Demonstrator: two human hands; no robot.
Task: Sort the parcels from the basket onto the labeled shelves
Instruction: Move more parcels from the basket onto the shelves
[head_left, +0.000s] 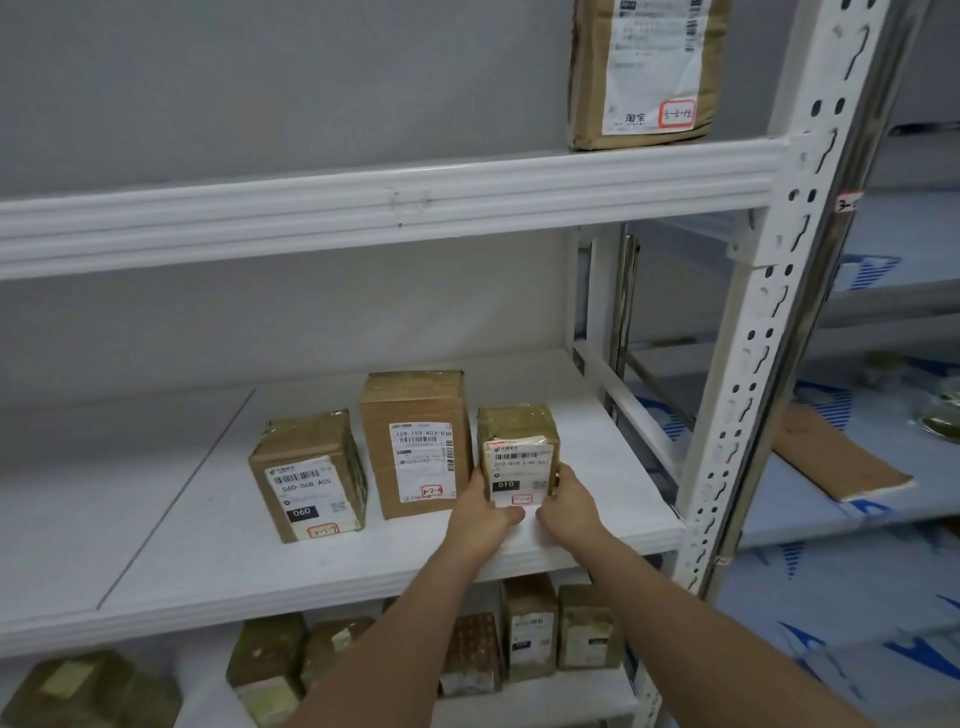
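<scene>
I am seeing both hands working on the middle shelf (597, 457), and I am counting three parcels standing upright on it in a row near its front edge. My left hand (480, 512) and right hand (566, 506) are each curling a grip around the smallest parcel (519, 454), the one closest to the shelf's right edge, left fingers on its left side, right fingers on its right side, both thumbs lying at its base. Its label is reading 010. Just beside it on the left the tallest parcel (415, 441) is standing, and a little apart further left the parcel marked 060 (306, 475) is sitting. One large parcel (644, 73) is resting on the upper shelf (363, 208). On the lower shelf several more parcels (530, 629) are showing, partly hidden by my forearms, so I cannot count them surely.
</scene>
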